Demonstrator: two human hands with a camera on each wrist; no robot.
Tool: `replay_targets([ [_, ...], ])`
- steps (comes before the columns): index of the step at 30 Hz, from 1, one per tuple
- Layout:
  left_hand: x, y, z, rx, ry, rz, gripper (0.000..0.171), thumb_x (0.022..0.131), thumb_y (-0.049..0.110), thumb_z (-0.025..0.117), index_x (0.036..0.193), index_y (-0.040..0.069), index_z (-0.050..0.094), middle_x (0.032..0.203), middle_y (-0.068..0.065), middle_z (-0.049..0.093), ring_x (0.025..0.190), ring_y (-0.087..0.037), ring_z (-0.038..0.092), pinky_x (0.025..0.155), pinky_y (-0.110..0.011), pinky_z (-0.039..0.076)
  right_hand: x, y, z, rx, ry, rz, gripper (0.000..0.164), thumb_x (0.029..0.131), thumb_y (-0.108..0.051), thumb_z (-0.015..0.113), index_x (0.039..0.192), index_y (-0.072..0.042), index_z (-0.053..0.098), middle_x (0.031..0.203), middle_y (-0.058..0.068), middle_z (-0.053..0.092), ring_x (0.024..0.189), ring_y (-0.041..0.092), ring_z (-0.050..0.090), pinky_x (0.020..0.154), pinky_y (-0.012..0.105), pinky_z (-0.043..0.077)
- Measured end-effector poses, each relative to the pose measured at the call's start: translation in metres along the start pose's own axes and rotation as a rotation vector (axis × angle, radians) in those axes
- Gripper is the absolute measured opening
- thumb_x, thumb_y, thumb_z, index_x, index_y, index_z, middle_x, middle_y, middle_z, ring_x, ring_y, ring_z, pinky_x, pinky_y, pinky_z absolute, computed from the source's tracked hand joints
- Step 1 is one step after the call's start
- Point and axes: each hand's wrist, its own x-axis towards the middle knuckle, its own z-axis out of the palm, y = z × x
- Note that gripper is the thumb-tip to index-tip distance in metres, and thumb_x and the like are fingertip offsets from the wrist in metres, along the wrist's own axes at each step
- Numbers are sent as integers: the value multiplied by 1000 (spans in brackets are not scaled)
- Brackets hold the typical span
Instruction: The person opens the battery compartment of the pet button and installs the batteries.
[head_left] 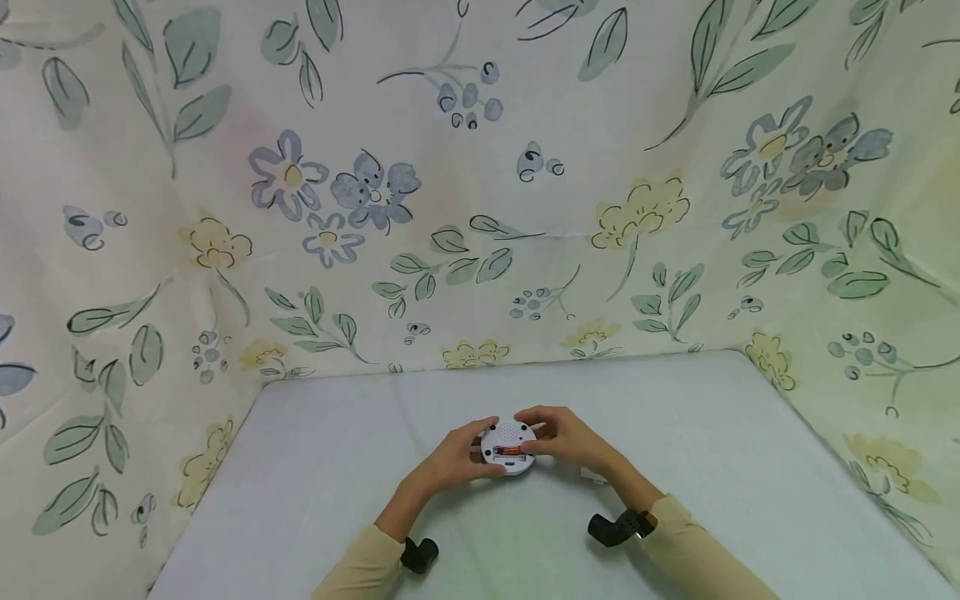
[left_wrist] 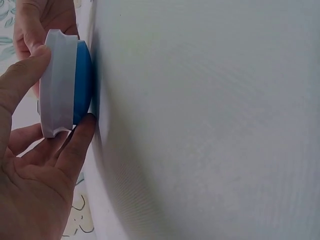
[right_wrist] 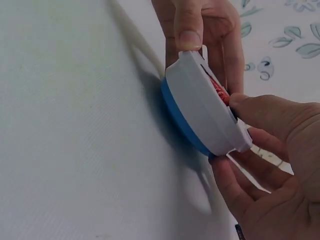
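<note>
Gripping the device (head_left: 507,433) over the counter (head_left: 337,458) with left fingers (head_left: 474,429) at nine o'clock, right fingers (head_left: 545,413) at two; showing battery (right_wrist: 220,93) to head and right-wrist views, blue underside (left_wrist: 82,82) to wrist views alone.

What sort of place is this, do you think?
Likely a small recording setup, perhaps indoors: floral sheeting rises behind and on both sides of a white table, and the person wears black devices on both wrists.
</note>
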Motion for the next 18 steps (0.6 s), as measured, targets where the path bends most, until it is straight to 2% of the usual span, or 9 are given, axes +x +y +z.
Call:
replay_targets([
  [6, 1, 2, -2, -8, -16, -12, 80, 90, 18, 81, 153, -4, 37, 152, -18, 44, 123, -28, 56, 93, -29, 52, 2, -3, -1, -37, -14, -15, 45, 93, -10, 76, 134, 2, 62, 134, 16, 62, 111, 28, 65, 94, 41, 53],
  [12, 1, 0, -2, -10, -8, 0, 78, 90, 16, 81, 152, -5, 39, 150, -20, 45, 123, -31, 56, 93, -33, 53, 3, -6, -3, -41, -52, -33, 46, 94, -9, 74, 135, 5, 60, 135, 17, 61, 115, 27, 63, 94, 37, 53],
  [18, 1, 1, -2, -3, -6, 4, 78, 89, 15, 82, 151, -5, 40, 149, -21, 46, 123, -31, 56, 92, -32, 53, 4, -7, -3, -61, -72, -48, 47, 95, -9, 73, 136, 10, 58, 136, 22, 59, 118, 32, 61, 95, 38, 52],
])
